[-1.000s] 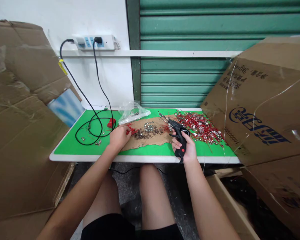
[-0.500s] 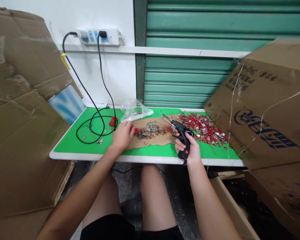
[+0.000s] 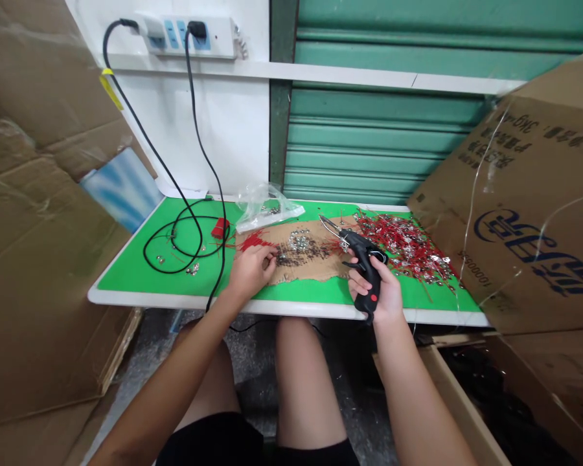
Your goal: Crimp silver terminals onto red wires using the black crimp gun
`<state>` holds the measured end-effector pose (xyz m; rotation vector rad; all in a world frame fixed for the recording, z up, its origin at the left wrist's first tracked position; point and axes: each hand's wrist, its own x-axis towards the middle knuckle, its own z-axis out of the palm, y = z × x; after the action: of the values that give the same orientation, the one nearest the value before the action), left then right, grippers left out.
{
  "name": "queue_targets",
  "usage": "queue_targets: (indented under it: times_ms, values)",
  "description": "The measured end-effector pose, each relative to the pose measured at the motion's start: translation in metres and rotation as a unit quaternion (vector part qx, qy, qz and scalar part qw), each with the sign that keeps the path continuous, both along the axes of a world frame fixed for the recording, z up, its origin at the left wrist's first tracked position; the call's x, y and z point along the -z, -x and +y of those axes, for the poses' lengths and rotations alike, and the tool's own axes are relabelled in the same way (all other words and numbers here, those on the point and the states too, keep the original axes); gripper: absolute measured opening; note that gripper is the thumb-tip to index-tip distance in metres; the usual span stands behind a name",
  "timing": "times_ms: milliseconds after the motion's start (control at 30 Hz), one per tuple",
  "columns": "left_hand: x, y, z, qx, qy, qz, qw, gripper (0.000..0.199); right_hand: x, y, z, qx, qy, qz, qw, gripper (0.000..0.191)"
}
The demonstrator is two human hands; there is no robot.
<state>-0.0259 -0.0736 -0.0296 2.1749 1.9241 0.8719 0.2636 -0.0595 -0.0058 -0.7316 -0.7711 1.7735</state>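
My right hand (image 3: 379,292) is wrapped around the grip of a black pistol-shaped tool with a red dot low on its handle (image 3: 366,268), my thumb over its back and my fingers round the front. Its thin metal tip points up and to the left, above the far right part of a torn strip of brown cardboard (image 3: 315,268). My left hand (image 3: 252,268) is over the near left part of that cardboard, palm down, with the fingers curled and the thumb and forefinger brought toward each other; I cannot tell whether anything small is pinched between them. Just beyond my left fingers lies a bunch of thin red wires (image 3: 252,239), spread across the left end of the cardboard. Dark specks and marks cover the cardboard's middle, and a cluster of small shiny silver pieces (image 3: 299,240) sits among them. To the right of the cardboard, a big tangled pile of red wires with silver pieces (image 3: 401,246) spreads over the green tabletop with a white edge (image 3: 218,288). Behind the cardboard's left part lies a crumpled clear plastic bag (image 3: 267,210). Further left are a small red block (image 3: 220,228), a loop of black cable (image 3: 148,249) and a few loose silver pieces (image 3: 193,269). A white power strip with blue sockets (image 3: 218,37) is on the white wall, a black plug (image 3: 197,29) in it. Large brown cardboard boxes stand on the left (image 3: 34,272) and on the right (image 3: 529,194).
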Motion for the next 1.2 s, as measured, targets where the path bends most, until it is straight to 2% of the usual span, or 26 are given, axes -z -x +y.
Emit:
queue_targets:
  times_ms: [333, 433, 500, 600, 733, 1200]
  values:
    - [0.000, -0.001, -0.005, -0.022, -0.026, 0.022, 0.999, 0.012, -0.002, 0.002, -0.002, 0.012, 0.024, 0.020, 0.999, 0.028]
    - [-0.001, -0.001, -0.006, -0.032, -0.032, 0.016, 0.999, 0.011, -0.003, 0.003, -0.002, 0.011, 0.010, -0.032, 0.999, 0.025]
    - [-0.002, -0.001, -0.006, -0.038, -0.034, 0.014, 0.999, 0.010, -0.005, 0.003, -0.002, -0.025, 0.007, -0.094, 0.995, 0.026]
    - [-0.003, -0.002, -0.006, -0.034, -0.033, 0.017, 0.999, 0.009, -0.009, 0.003, -0.003, -0.094, 0.020, -0.191, 0.977, 0.037]
    - [-0.001, -0.001, -0.005, -0.023, -0.040, 0.020, 0.999, 0.009, -0.012, 0.003, -0.002, -0.106, 0.026, -0.271, 0.956, 0.044]
    - [-0.001, -0.001, -0.007, -0.023, -0.046, 0.013, 0.999, 0.011, -0.011, 0.012, -0.004, -0.112, 0.032, -0.304, 0.946, 0.047]
